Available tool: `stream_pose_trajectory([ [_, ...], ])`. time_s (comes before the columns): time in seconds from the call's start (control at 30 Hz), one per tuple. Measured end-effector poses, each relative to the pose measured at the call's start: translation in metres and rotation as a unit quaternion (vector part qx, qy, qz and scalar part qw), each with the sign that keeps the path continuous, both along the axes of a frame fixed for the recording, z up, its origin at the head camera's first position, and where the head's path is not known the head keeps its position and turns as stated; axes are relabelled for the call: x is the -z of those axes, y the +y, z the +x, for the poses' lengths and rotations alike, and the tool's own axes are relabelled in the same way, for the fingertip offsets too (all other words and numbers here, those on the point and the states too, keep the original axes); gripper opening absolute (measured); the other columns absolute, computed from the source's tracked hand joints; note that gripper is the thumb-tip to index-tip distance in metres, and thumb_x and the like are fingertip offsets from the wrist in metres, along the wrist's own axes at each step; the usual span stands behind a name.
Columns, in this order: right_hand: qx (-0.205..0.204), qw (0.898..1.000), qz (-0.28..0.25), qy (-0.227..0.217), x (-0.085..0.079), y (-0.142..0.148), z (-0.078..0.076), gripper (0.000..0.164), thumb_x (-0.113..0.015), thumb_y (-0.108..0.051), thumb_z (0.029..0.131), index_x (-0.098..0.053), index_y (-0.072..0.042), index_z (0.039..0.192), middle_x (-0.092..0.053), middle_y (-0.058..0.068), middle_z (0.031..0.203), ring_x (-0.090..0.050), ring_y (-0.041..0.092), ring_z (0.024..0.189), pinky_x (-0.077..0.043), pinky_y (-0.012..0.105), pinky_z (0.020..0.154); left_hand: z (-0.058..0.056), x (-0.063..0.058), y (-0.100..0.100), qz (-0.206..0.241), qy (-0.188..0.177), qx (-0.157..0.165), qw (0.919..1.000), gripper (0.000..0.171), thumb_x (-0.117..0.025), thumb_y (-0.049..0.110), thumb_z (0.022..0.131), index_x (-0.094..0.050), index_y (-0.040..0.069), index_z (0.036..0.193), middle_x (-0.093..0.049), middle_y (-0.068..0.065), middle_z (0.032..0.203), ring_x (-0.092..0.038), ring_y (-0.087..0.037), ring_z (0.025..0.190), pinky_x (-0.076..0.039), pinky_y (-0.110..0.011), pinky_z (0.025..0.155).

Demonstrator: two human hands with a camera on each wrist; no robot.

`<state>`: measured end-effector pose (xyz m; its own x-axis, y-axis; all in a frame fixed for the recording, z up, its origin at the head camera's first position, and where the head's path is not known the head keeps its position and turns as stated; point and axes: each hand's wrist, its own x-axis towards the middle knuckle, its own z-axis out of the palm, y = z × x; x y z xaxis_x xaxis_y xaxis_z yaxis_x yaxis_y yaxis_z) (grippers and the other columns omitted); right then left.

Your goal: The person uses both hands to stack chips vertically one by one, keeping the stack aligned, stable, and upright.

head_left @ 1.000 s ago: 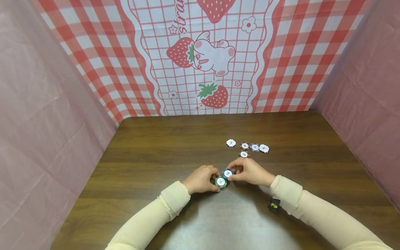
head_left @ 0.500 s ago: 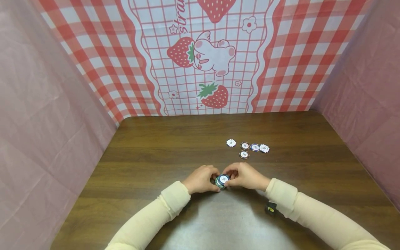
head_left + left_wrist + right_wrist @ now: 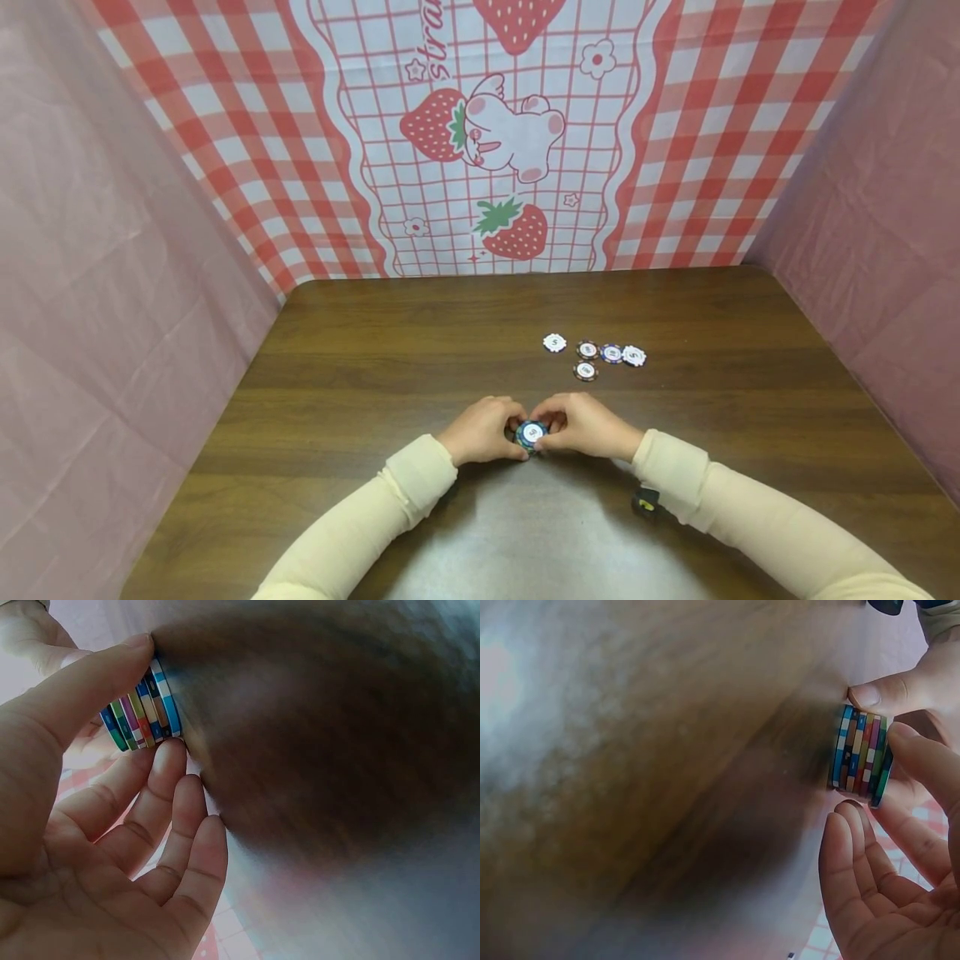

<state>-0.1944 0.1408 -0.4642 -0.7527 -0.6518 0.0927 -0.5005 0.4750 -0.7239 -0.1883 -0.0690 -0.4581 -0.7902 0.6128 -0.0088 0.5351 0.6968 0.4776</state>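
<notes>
A person in cream sleeves brackets a short stack of poker chips (image 3: pixel 859 750) at a dark wooden table (image 3: pixel 360 358). The stack stands on the wood between the two hands, just right of the left hand (image 3: pixel 483 431) and just left of the right hand (image 3: pixel 592 425). The left hand grasps it low, thumb on the near side and fingertips on the far side. The right hand pinches its upper part between thumb and forefinger, the remaining fingers bent alongside. A blue chip (image 3: pixel 533 432) with a white centre tops the pile.

Farther off and to the right lie loose chips: a white chip (image 3: pixel 555 342) on its own at left, then two dark-rimmed chips (image 3: pixel 586 371), one nearer than the other, and a blue-rimmed chip (image 3: pixel 610 354) touching a second white chip (image 3: pixel 635 356).
</notes>
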Motion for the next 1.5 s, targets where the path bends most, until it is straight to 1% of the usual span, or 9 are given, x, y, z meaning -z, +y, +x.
stream_pose_trajectory([
  [0.37,-0.002,1.000,0.010,0.020,-0.0018,-0.0035,0.0025,0.026,-0.082,-0.017,0.075,-0.073,-0.008,0.097,-0.068,0.000,0.082,-0.056,0.001,0.068,-0.051,0.019,0.062,0.0000,0.0001,-0.0001,0.005,0.002,0.002,1.0000,0.037,-0.087,0.026,0.069,-0.069,0.012,0.098,-0.064,0.004,0.085,-0.055,-0.006,0.078,-0.043,-0.018,0.071],
  [0.7,0.001,0.999,0.016,0.031,-0.0011,-0.0054,0.0032,0.027,-0.083,-0.018,0.074,-0.073,-0.009,0.097,-0.067,-0.002,0.082,-0.055,-0.001,0.068,-0.051,0.019,0.062,0.0012,0.0000,0.0002,0.002,-0.002,-0.005,1.0000,0.037,-0.088,0.027,0.068,-0.069,0.012,0.097,-0.064,0.004,0.085,-0.055,-0.006,0.078,-0.043,-0.019,0.071],
  [0.93,0.000,1.000,0.014,0.027,-0.0018,-0.0044,0.0033,0.028,-0.083,-0.016,0.073,-0.072,-0.008,0.097,-0.067,-0.001,0.082,-0.056,0.001,0.068,-0.051,0.019,0.062,-0.0001,0.0006,0.0005,-0.003,0.003,-0.003,1.0000,0.038,-0.088,0.027,0.069,-0.069,0.012,0.098,-0.064,0.005,0.085,-0.054,-0.005,0.078,-0.043,-0.018,0.072],
  [1.3,-0.001,1.000,0.014,0.019,-0.0020,-0.0036,0.0045,0.032,-0.083,-0.010,0.071,-0.070,-0.005,0.100,-0.068,-0.002,0.079,-0.058,0.002,0.069,-0.052,0.019,0.063,0.0009,-0.0004,0.0006,0.001,0.004,0.001,1.0000,0.038,-0.088,0.027,0.069,-0.069,0.011,0.098,-0.065,0.003,0.086,-0.056,-0.008,0.079,-0.044,-0.019,0.072],
  [1.5,-0.003,1.000,0.013,0.028,-0.0012,-0.0042,0.0040,0.032,-0.083,-0.010,0.071,-0.070,-0.006,0.100,-0.068,-0.001,0.081,-0.059,0.004,0.070,-0.052,0.019,0.064,-0.0001,0.0003,0.0005,0.000,0.003,-0.001,1.0000,0.038,-0.088,0.027,0.069,-0.069,0.011,0.097,-0.064,0.004,0.085,-0.054,-0.007,0.078,-0.043,-0.019,0.071],
])
